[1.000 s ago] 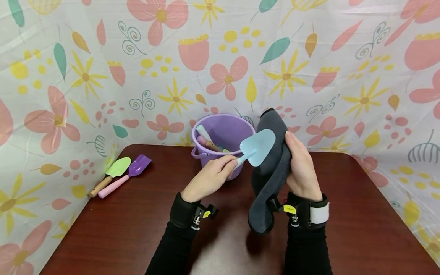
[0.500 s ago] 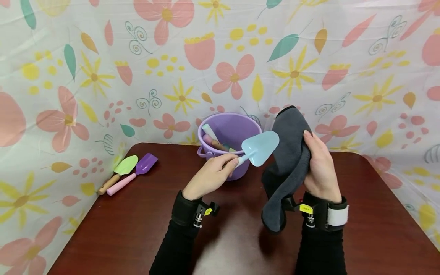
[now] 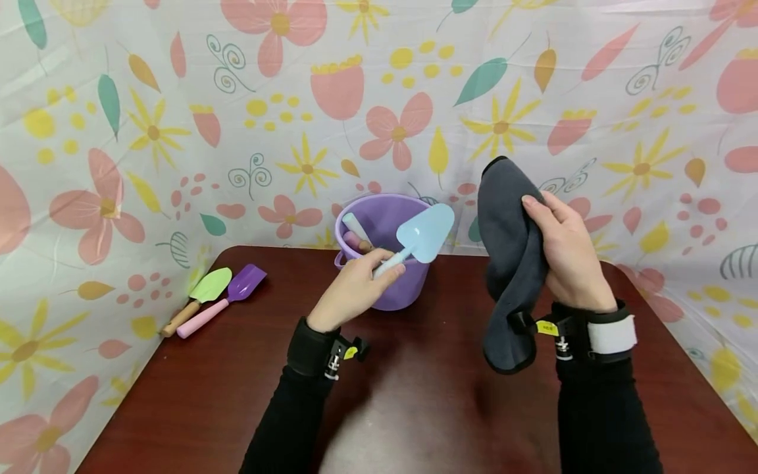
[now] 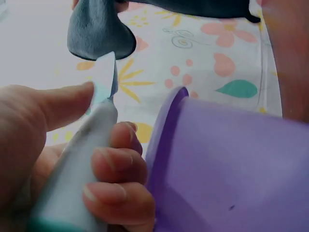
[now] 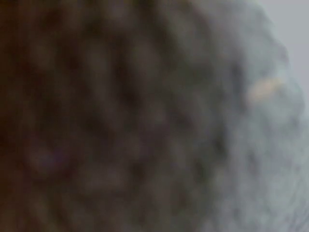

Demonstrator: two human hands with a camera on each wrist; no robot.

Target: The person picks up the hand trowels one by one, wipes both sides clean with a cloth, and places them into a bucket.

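My left hand [image 3: 355, 289] grips the handle of a light blue toy trowel [image 3: 425, 234], its blade raised over the rim of a purple bucket [image 3: 385, 227]. In the left wrist view the fingers [image 4: 116, 169] curl round the pale handle [image 4: 77, 179] beside the bucket wall [image 4: 227, 169]. My right hand [image 3: 568, 253] holds a dark grey cloth [image 3: 509, 257] up to the right of the trowel, apart from it; the cloth hangs down past the wrist. The right wrist view shows only blurred grey cloth [image 5: 145, 116]. Other tool handles [image 3: 355, 230] stick out of the bucket.
A green trowel with a wooden handle [image 3: 198, 299] and a purple scoop with a pink handle [image 3: 222, 303] lie at the back left of the dark red table [image 3: 414, 395]. Floral fabric [image 3: 148, 131] walls the table at the back and sides.
The right hand has carried the cloth up and to the right, away from the trowel blade. The left hand has lifted the trowel back toward the bucket.
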